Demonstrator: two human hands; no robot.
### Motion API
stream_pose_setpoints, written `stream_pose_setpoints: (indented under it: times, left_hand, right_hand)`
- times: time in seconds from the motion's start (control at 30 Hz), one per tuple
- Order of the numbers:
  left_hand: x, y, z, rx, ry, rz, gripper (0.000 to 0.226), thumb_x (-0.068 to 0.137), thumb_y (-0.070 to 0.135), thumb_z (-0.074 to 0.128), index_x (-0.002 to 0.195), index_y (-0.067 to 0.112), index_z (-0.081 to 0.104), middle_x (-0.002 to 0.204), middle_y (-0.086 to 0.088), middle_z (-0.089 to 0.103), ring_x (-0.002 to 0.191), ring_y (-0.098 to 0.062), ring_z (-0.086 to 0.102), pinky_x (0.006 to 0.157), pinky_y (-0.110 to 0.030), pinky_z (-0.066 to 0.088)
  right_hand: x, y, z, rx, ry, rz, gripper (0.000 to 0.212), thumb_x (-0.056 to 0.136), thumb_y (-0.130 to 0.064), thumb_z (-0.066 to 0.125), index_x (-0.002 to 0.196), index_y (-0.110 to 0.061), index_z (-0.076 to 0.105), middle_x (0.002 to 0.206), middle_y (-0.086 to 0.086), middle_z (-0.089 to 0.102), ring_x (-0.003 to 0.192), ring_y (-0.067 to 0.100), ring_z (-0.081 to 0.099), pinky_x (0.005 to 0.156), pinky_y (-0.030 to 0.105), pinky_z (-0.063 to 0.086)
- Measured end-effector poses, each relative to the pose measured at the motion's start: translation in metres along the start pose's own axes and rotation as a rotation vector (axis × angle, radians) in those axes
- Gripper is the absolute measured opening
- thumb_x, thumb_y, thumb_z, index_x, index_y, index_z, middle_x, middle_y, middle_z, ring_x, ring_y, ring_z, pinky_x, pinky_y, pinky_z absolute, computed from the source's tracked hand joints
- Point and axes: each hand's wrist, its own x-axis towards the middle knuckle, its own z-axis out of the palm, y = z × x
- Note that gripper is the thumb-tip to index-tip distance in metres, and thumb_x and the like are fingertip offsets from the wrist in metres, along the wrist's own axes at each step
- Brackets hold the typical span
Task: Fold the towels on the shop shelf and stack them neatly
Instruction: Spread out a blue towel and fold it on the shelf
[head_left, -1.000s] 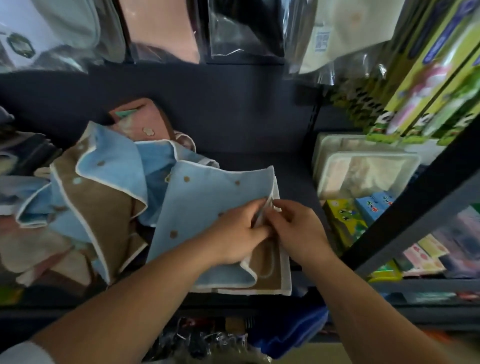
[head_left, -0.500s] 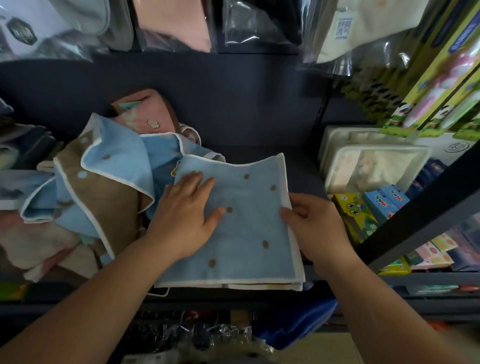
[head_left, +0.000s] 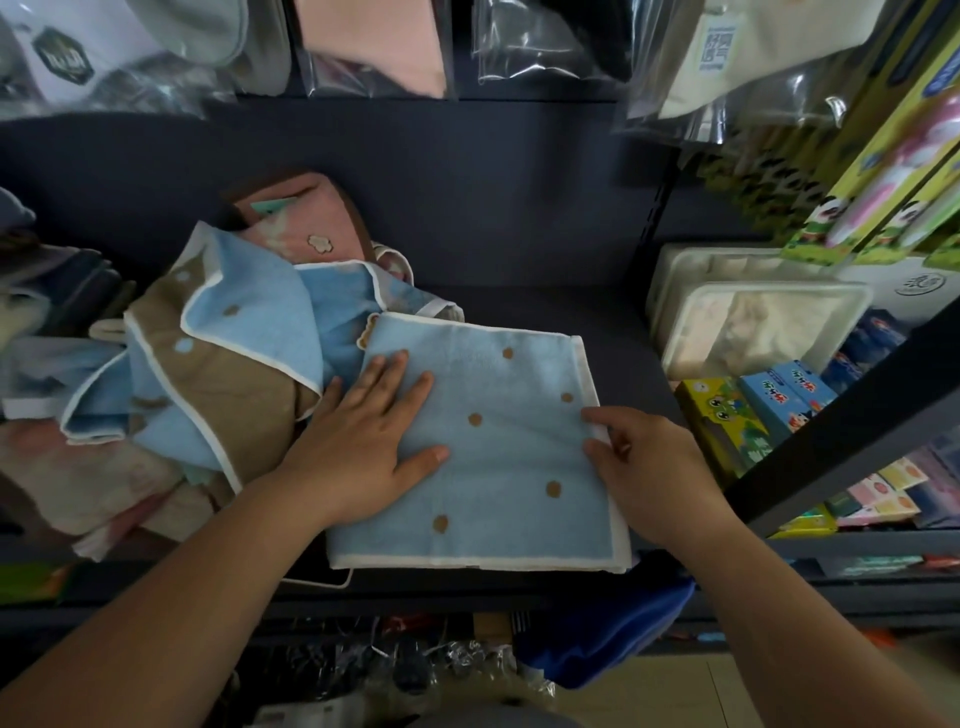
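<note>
The dark shop shelf (head_left: 519, 312) runs under my arms, with a dark wall behind it. Near its front edge lies the folded blue towel (head_left: 509, 457), brown-dotted and white-hemmed, flat and square. My left hand (head_left: 363, 447) presses on its left part, fingers straight and spread. My right hand (head_left: 649, 467) grips its right hem, fingers curled round the edge; their tips underneath are hidden. Left of it and touching it is a rumpled pile of towels (head_left: 208, 374) in blue, brown and pink. To the right are pale trays (head_left: 753, 332) and small coloured boxes (head_left: 753, 410). Bagged goods (head_left: 545, 47) hang above, cut off at the top, their print blurred.
</note>
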Motion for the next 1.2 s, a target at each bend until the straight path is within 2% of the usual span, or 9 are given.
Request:
stream_pose_setpoints:
  times: [0.1,0.23,0.33,0.4,0.57,0.7,0.87,1.07,1.2]
  left_hand:
    - [-0.001,-0.002,-0.002,0.001,-0.026,0.029,0.094,0.071,0.085,-0.002,0.153,0.045,-0.022,0.161,0.006,-0.038,0.147,-0.013,-0.034,0.123,-0.046,-0.011]
    - [-0.003,-0.003,0.000,0.017,-0.016,0.067,0.104,0.063,0.097,0.004,0.152,0.050,-0.021,0.160,0.004,-0.038,0.148,-0.017,-0.033,0.123,-0.051,-0.013]
    - [-0.010,-0.003,0.004,-0.027,0.072,0.120,0.110,0.061,0.102,0.007,0.156,0.049,-0.005,0.166,0.002,-0.025,0.153,-0.019,-0.022,0.124,-0.050,-0.008]
    - [-0.015,-0.002,0.008,-0.118,0.268,0.121,0.106,0.072,0.097,0.023,0.158,0.035,0.026,0.170,-0.006,0.004,0.156,-0.027,0.008,0.124,-0.052,0.012]
    - [-0.022,-0.002,0.017,-0.191,0.462,-0.168,0.091,0.075,0.078,0.042,0.136,0.011,0.054,0.125,-0.013,0.057,0.114,-0.035,0.051,0.097,-0.045,0.046]
    - [-0.022,-0.003,0.008,-0.196,0.382,-0.279,0.070,0.071,0.084,0.049,0.094,0.018,0.057,0.095,-0.001,0.052,0.094,-0.021,0.052,0.078,-0.036,0.048]
    - [-0.017,0.001,-0.008,-0.368,0.271,-0.350,0.048,0.077,0.068,0.067,0.083,0.023,0.053,0.083,0.005,0.058,0.075,-0.012,0.057,0.061,-0.034,0.046]
    - [-0.012,0.006,-0.020,-0.891,0.266,-0.408,0.015,0.090,0.030,0.069,0.097,0.018,0.064,0.092,-0.002,0.070,0.083,-0.019,0.068,0.072,-0.039,0.057]
    - [-0.016,0.013,-0.015,-1.176,0.197,-0.443,0.021,0.088,0.023,0.070,0.109,0.027,0.067,0.101,0.003,0.075,0.092,-0.018,0.073,0.086,-0.045,0.059]
  right_hand:
    - [-0.004,-0.003,0.000,-0.228,-0.051,-0.021,0.036,0.101,-0.034,0.053,0.137,-0.032,0.058,0.120,-0.001,0.062,0.103,0.017,0.059,0.083,0.024,0.047]
    - [-0.007,-0.022,-0.005,-0.594,-0.005,-0.118,0.032,0.100,-0.044,0.046,0.124,-0.031,0.062,0.122,-0.002,0.050,0.109,0.020,0.053,0.088,0.036,0.053]
    - [-0.003,-0.041,0.006,-0.612,-0.018,-0.262,0.056,0.098,-0.060,0.040,0.147,-0.035,0.042,0.152,0.001,0.034,0.138,0.024,0.034,0.113,0.042,0.033]
    - [0.005,-0.047,0.021,-0.551,-0.085,-0.349,0.069,0.095,-0.069,0.030,0.156,-0.039,0.024,0.167,0.002,0.012,0.153,0.028,0.011,0.123,0.048,0.012]
    - [0.018,-0.028,0.051,-0.600,-0.192,-0.333,0.082,0.085,-0.086,0.011,0.156,-0.049,-0.008,0.168,-0.002,-0.018,0.153,0.030,-0.020,0.122,0.056,-0.012]
    - [0.019,-0.022,0.050,-0.603,-0.186,-0.345,0.084,0.083,-0.088,0.010,0.155,-0.050,-0.011,0.167,-0.002,-0.019,0.153,0.029,-0.021,0.122,0.056,-0.011]
    - [0.020,-0.019,0.046,-0.613,-0.199,-0.345,0.083,0.083,-0.088,0.009,0.154,-0.050,-0.014,0.167,-0.002,-0.022,0.152,0.029,-0.024,0.121,0.057,-0.012]
    - [0.018,-0.017,0.042,-0.586,-0.206,-0.422,0.079,0.088,-0.084,0.010,0.155,-0.049,-0.013,0.167,-0.004,-0.022,0.152,0.025,-0.023,0.120,0.058,-0.014]
    - [0.018,-0.015,0.043,-0.612,-0.238,-0.462,0.075,0.088,-0.083,0.006,0.153,-0.051,-0.016,0.166,-0.009,-0.022,0.152,0.023,-0.025,0.121,0.057,-0.012]
